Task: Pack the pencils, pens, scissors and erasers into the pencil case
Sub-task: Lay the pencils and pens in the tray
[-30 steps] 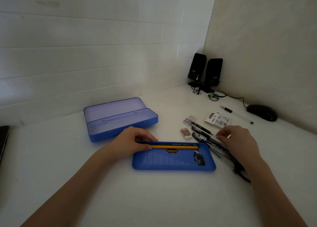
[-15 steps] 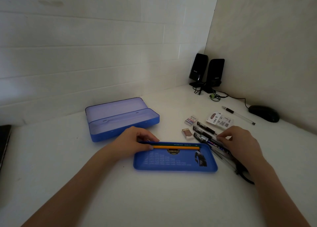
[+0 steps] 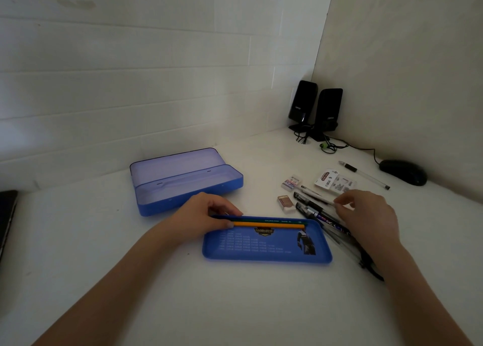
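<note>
Over pens (image 3: 313, 205), right hand (image 3: 366, 215) now raised

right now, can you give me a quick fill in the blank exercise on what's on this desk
1. The yellow pencil lies in the blue ____, along its far edge.
2. The left hand rests on the ends of the ____.
3. The open pencil case holds ____ items.
4. In the far corner stand two black ____.

Missing words: tray; pencils; no; speakers
</note>
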Motion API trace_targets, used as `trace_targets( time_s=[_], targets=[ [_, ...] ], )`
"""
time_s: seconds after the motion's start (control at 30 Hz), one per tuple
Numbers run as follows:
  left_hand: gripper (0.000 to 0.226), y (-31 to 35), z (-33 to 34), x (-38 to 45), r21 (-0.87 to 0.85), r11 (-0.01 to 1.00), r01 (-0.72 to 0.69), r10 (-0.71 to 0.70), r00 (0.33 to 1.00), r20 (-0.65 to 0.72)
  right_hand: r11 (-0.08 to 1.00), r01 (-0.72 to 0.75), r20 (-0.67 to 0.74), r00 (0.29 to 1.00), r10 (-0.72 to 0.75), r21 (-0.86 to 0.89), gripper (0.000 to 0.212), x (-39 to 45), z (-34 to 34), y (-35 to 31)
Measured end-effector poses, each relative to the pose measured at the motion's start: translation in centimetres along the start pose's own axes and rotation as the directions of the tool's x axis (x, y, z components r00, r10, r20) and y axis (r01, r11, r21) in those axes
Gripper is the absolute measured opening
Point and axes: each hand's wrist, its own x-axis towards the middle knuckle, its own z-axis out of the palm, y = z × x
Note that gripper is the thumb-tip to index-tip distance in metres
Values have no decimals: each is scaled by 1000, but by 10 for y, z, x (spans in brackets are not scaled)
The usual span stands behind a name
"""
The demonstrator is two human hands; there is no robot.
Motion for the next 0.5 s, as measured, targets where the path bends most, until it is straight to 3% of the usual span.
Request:
trace_targets(
  time_s=[0.1,0.2,0.3,0.5],
  targets=[
    [22,0,0,0,3,1000,-1,1,1000,1,965,68,-46,997,-58,254,9,0,-4,-5],
    [23,1,-1,-1,-4,1000,2,-2,1000,4,867,164,67,973,-220,470,16,-5,-10,-19],
    [25,1,-2,-1,-1,1000,10,-10,1000,-1,799,273,176,890,-422,536,20,-15,-9,-33],
    [26,3,-2,0,-6,1000,29,-28,999,22,769,391,336,732,-593,506,35,-25,10,-49]
  ],
)
